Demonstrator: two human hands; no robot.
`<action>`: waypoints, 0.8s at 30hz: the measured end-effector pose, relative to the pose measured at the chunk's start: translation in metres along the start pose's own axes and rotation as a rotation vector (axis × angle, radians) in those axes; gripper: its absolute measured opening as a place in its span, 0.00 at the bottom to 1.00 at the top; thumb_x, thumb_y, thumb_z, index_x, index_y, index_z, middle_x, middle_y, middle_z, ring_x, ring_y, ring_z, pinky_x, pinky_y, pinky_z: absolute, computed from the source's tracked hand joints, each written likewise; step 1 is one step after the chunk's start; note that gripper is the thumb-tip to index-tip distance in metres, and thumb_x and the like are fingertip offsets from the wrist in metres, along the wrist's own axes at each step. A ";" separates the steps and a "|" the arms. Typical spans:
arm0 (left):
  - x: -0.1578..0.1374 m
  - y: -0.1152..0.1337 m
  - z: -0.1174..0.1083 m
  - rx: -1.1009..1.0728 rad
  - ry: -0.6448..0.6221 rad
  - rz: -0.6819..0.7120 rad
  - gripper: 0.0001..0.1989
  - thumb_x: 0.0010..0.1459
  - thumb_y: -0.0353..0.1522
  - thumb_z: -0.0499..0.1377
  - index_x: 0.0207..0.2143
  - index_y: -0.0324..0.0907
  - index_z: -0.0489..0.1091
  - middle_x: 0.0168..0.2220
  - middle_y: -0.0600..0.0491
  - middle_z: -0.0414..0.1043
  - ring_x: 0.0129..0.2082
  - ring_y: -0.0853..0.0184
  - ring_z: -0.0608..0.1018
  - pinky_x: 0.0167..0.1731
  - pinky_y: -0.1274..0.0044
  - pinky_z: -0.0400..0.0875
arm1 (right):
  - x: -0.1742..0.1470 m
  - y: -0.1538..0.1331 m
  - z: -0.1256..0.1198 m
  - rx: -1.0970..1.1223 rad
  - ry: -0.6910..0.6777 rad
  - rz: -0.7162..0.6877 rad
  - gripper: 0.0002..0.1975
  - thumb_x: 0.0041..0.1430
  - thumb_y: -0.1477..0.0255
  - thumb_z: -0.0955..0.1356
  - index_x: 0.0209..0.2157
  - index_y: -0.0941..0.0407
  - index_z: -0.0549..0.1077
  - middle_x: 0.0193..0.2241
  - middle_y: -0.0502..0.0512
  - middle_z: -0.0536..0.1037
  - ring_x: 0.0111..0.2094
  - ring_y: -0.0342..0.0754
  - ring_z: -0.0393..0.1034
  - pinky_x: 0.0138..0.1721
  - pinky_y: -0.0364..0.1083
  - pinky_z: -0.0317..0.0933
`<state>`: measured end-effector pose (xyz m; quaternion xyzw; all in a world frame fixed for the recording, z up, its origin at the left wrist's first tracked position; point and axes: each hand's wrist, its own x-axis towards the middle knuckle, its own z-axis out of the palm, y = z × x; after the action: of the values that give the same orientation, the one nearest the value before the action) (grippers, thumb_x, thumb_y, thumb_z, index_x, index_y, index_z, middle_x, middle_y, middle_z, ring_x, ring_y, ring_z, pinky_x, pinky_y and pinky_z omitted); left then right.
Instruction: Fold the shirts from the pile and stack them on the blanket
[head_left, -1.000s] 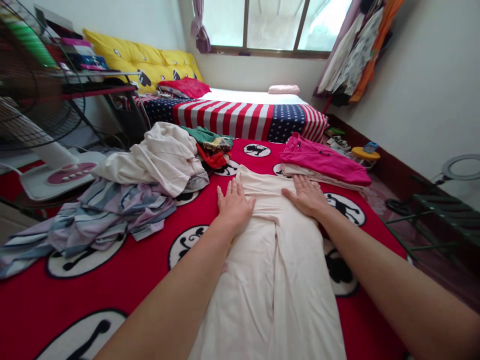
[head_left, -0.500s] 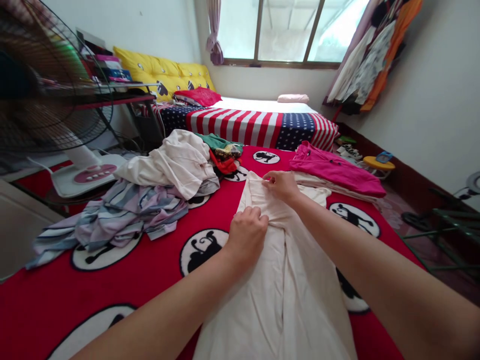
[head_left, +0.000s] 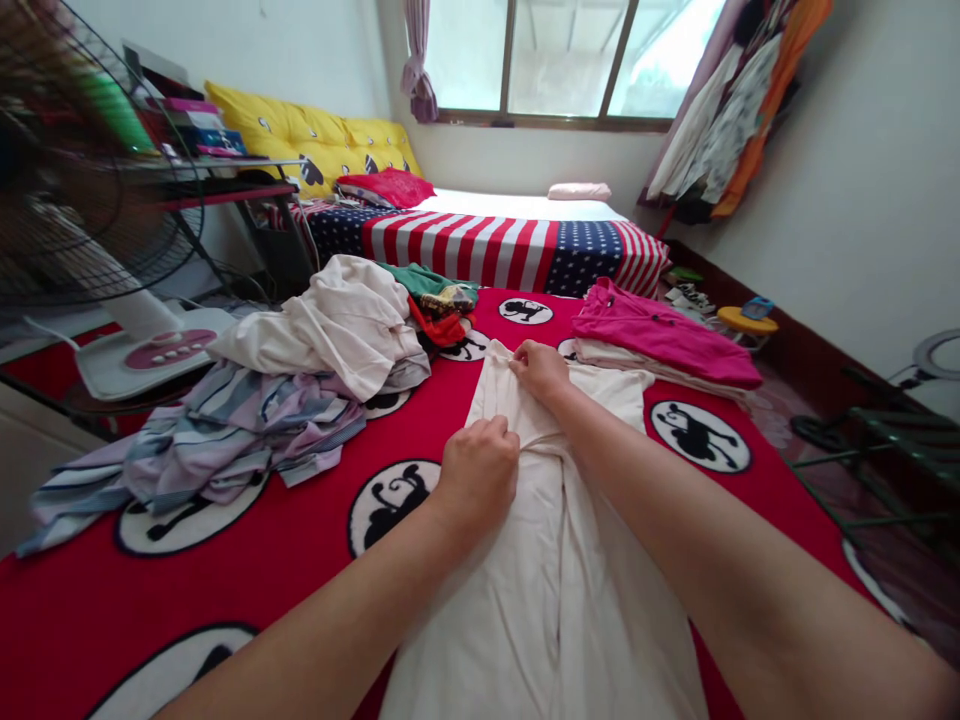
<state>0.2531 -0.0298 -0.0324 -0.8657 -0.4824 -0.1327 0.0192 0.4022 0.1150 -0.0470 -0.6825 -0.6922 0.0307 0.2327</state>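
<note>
Cream trousers (head_left: 517, 570) lie lengthwise before me on the red blanket (head_left: 300, 560), waist end away from me and lower part running out of view at the bottom. My left hand (head_left: 480, 468) is closed on the cloth at the left edge, below the waist, its fingers curled under and partly hidden. Farther up, my right hand (head_left: 541, 370) pinches the waist edge near its left corner. Creases spread across the cloth between both hands. Just beyond the waist's right side sits a folded pink garment (head_left: 667, 335) on top of pale folded cloth.
A heap of loose clothes, with a white garment (head_left: 330, 320) over a striped one (head_left: 232, 430), lies at left. Behind it stands a fan (head_left: 142, 310). A bed with a stars-and-stripes cover (head_left: 465, 245) is at the back; a yellow stool (head_left: 746, 320) stands at right.
My right hand has shifted slightly left along the waist edge, and more of the edge to its right shows. My left hand stays on the cloth. The whole view has turned a little.
</note>
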 end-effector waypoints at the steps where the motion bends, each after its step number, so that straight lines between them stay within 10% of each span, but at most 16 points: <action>1: 0.001 -0.001 -0.001 -0.033 0.052 0.004 0.09 0.62 0.32 0.55 0.32 0.40 0.74 0.36 0.47 0.73 0.40 0.59 0.74 0.37 0.70 0.70 | -0.004 -0.002 -0.005 0.030 0.000 -0.029 0.14 0.55 0.71 0.69 0.44 0.59 0.75 0.36 0.58 0.80 0.37 0.50 0.74 0.36 0.44 0.64; 5: 0.016 -0.008 0.004 -0.213 0.219 0.053 0.17 0.65 0.36 0.51 0.51 0.41 0.70 0.54 0.47 0.69 0.58 0.59 0.66 0.56 0.68 0.63 | -0.040 0.000 -0.034 0.115 0.054 -0.186 0.21 0.59 0.74 0.66 0.54 0.58 0.67 0.48 0.57 0.76 0.45 0.47 0.72 0.46 0.43 0.64; 8: 0.027 -0.012 0.018 -0.256 0.064 0.083 0.26 0.67 0.40 0.46 0.63 0.39 0.56 0.66 0.46 0.54 0.67 0.59 0.54 0.63 0.64 0.51 | -0.075 0.027 -0.052 0.001 0.100 -0.289 0.24 0.62 0.71 0.63 0.59 0.60 0.63 0.57 0.62 0.69 0.57 0.52 0.62 0.59 0.52 0.55; 15: 0.024 -0.016 0.035 -0.129 -0.117 0.043 0.30 0.64 0.49 0.46 0.65 0.48 0.54 0.69 0.45 0.42 0.68 0.55 0.46 0.64 0.60 0.44 | -0.100 0.096 -0.064 -0.445 -0.302 0.113 0.36 0.67 0.54 0.51 0.67 0.63 0.48 0.68 0.61 0.43 0.68 0.54 0.37 0.64 0.63 0.38; 24: 0.024 -0.022 0.040 -0.108 -0.097 0.066 0.30 0.64 0.50 0.44 0.65 0.50 0.53 0.69 0.47 0.43 0.68 0.57 0.47 0.64 0.61 0.45 | -0.107 0.100 -0.073 -0.438 -0.253 0.169 0.35 0.67 0.53 0.50 0.67 0.60 0.48 0.68 0.59 0.42 0.68 0.53 0.39 0.62 0.66 0.41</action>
<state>0.2549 0.0078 -0.0670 -0.8864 -0.4459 -0.1155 -0.0464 0.5172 -0.0009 -0.0480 -0.7628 -0.6463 -0.0154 -0.0124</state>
